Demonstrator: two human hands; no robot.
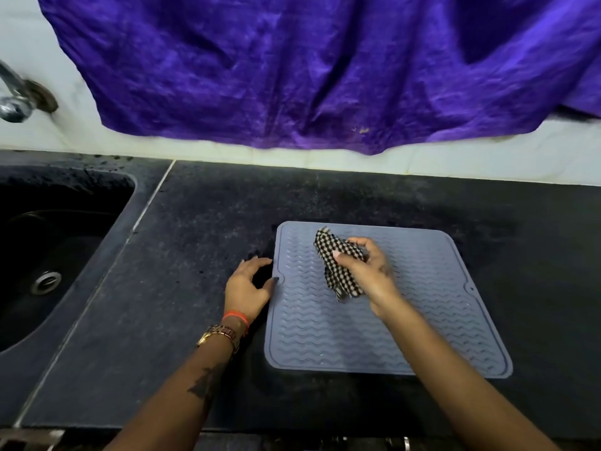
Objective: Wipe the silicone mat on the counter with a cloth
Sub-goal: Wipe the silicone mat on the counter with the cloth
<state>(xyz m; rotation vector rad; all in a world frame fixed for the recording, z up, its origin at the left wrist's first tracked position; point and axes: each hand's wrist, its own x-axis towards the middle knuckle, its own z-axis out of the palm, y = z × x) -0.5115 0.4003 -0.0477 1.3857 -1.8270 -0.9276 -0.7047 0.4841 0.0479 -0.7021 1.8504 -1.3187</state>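
Dark stone counter [201,288] runs below a white wall draped with purple fabric [309,70], with a black sink [48,249] and metal tap [16,99] to the left. On it lies the grey-blue silicone mat [325,336], ribbed with wavy lines. Over its far half, the right hand [367,271] grips a bunched black-and-white checked cloth [338,265]. Beside the mat's left edge, the left hand [247,288] rests with loosely spread fingers, thumb tip touching the rim. No writing is legible.
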